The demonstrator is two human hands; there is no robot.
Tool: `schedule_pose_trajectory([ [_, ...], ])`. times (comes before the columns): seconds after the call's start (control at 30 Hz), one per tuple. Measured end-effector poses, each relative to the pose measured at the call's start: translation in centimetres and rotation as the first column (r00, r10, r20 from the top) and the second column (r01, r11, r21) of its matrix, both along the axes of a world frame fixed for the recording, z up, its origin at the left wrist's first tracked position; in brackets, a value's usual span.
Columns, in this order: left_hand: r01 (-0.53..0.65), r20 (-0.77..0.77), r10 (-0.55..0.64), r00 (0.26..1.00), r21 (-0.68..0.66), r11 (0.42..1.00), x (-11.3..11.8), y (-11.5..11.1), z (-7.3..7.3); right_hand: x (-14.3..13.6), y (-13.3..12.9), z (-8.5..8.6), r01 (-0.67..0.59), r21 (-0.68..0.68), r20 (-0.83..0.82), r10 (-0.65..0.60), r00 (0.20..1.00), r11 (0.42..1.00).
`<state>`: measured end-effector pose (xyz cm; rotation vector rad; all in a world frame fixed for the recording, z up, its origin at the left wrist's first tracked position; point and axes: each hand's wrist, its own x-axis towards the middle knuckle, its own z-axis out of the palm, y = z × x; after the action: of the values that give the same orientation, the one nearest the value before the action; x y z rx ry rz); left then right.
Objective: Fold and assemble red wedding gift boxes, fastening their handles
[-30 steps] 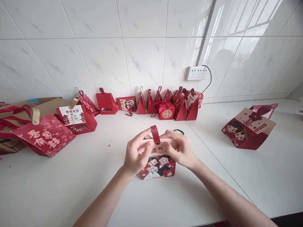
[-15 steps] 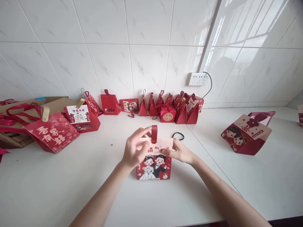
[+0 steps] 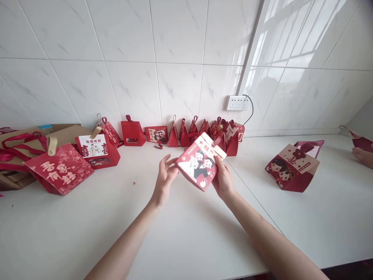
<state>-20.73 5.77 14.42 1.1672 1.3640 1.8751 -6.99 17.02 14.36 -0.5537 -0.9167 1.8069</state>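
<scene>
A red and cream gift box with a cartoon couple on its front is tilted in the air above the white table. My right hand grips its right side, thumb on the front panel. At the box's left edge is my left hand, fingers spread and curved, near or lightly touching the corner; it does not hold the box. A dark red strap loop shows at the box's top.
Several small red boxes, one of them, line the tiled wall. Larger red boxes and ribboned bags are at left. Another box stands at right. Another person's hand holds a red item at the far right edge.
The box has been lifted off the table and tilted. My left hand has let go of its top. Another person's hand has come into view at the far right.
</scene>
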Motion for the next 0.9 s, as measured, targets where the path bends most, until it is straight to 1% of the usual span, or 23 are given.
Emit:
schedule_pose_trajectory([
  [0.03, 0.048, -0.023, -0.05, 0.999, -0.063, 0.997, 0.3, 0.1, 0.0, -0.1, 0.2, -0.1, -0.005, -0.039, -0.087, 0.001, 0.996, 0.999],
  [0.1, 0.118, -0.086, -0.133, 0.987, -0.157, 0.981, 1.1, 0.1, 0.0, -0.4, 0.6, -0.4, -0.07, -0.083, -0.193, 0.053, 0.98, 0.994],
  [0.13, 0.121, -0.128, -0.145, 0.981, -0.174, 0.977, 1.5, 0.2, -0.2, -0.5, 0.7, -0.6, -0.112, -0.102, -0.21, 0.089, 0.974, 0.988],
  [0.17, 0.101, -0.184, -0.132, 0.974, -0.169, 0.98, 1.9, 0.2, -0.4, -0.5, 0.7, -0.7, -0.148, -0.121, -0.21, 0.12, 0.97, 0.982],
  [0.23, 0.001, -0.35, -0.037, 0.936, -0.103, 0.995, 2.2, 0.2, -1.0, -0.5, 0.8, -1.0, -0.192, -0.139, -0.209, 0.16, 0.965, 0.972],
  [0.27, -0.059, -0.452, 0.031, 0.892, -0.048, 0.997, 2.2, 0.2, -1.3, -0.5, 0.8, -1.0, -0.207, -0.132, -0.212, 0.177, 0.961, 0.969],
  [0.3, -0.104, -0.552, 0.095, 0.828, 0.014, 0.994, 2.1, 0.2, -1.6, -0.4, 0.9, -1.0, -0.22, -0.118, -0.217, 0.191, 0.957, 0.968],
  [0.37, -0.148, -0.7, 0.201, 0.685, 0.136, 0.98, 1.6, 0.1, -2.0, -0.2, 0.8, -0.9, -0.237, -0.092, -0.225, 0.212, 0.951, 0.967],
  [0.4, -0.154, -0.739, 0.24, 0.629, 0.185, 0.971, 1.4, 0.0, -2.2, -0.2, 0.8, -0.8, -0.245, -0.081, -0.226, 0.221, 0.949, 0.966],
  [0.47, -0.159, -0.771, 0.294, 0.565, 0.248, 0.956, 0.9, 0.0, -2.2, 0.0, 0.6, -0.4, -0.271, -0.049, -0.232, 0.253, 0.939, 0.961],
  [0.57, -0.137, -0.781, 0.354, 0.515, 0.332, 0.933, 0.6, -0.1, -1.9, 0.1, 0.4, 0.0, -0.311, 0.002, -0.244, 0.302, 0.922, 0.95],
  [0.6, -0.123, -0.777, 0.368, 0.511, 0.357, 0.926, 0.7, -0.2, -1.8, 0.1, 0.4, 0.1, -0.303, 0.006, -0.236, 0.296, 0.926, 0.953],
  [0.63, -0.115, -0.764, 0.369, 0.529, 0.366, 0.923, 0.8, -0.2, -1.6, 0.1, 0.4, 0.1, -0.28, -0.001, -0.22, 0.273, 0.936, 0.96],
  [0.67, -0.117, -0.738, 0.35, 0.576, 0.349, 0.93, 1.1, -0.3, -1.3, 0.1, 0.4, 0.2, -0.256, -0.011, -0.204, 0.248, 0.947, 0.967],
  [0.7, -0.128, -0.689, 0.304, 0.657, 0.296, 0.947, 1.3, -0.3, -1.1, 0.1, 0.4, 0.1, -0.23, -0.022, -0.182, 0.222, 0.958, 0.973],
  [0.73, -0.135, -0.608, 0.233, 0.759, 0.203, 0.97, 1.6, -0.4, -0.8, 0.1, 0.5, 0.1, -0.197, -0.031, -0.148, 0.19, 0.971, 0.98],
  [0.77, -0.125, -0.492, 0.151, 0.857, 0.086, 0.988, 1.9, -0.4, -0.6, 0.0, 0.5, 0.0, -0.158, -0.035, -0.103, 0.153, 0.983, 0.987],
  [0.8, -0.093, -0.353, 0.078, 0.932, -0.027, 0.995, 2.2, -0.4, -0.5, 0.0, 0.5, 0.0, -0.116, -0.032, -0.051, 0.115, 0.992, 0.993],
  [0.83, -0.046, -0.216, 0.02, 0.976, -0.117, 0.992, 2.3, -0.3, -0.4, 0.0, 0.4, 0.0, -0.076, -0.019, 0.002, 0.076, 0.997, 0.997],
  [0.87, 0.006, -0.099, -0.024, 0.995, -0.176, 0.984, 2.4, -0.2, -0.3, 0.0, 0.3, 0.1, -0.034, -0.003, 0.049, 0.034, 0.998, 0.999],
  [0.9, 0.055, -0.01, -0.059, 0.998, -0.207, 0.977, 2.4, 0.0, -0.4, 0.0, 0.2, 0.2, -0.004, 0.007, 0.084, 0.003, 0.996, 1.0],
])
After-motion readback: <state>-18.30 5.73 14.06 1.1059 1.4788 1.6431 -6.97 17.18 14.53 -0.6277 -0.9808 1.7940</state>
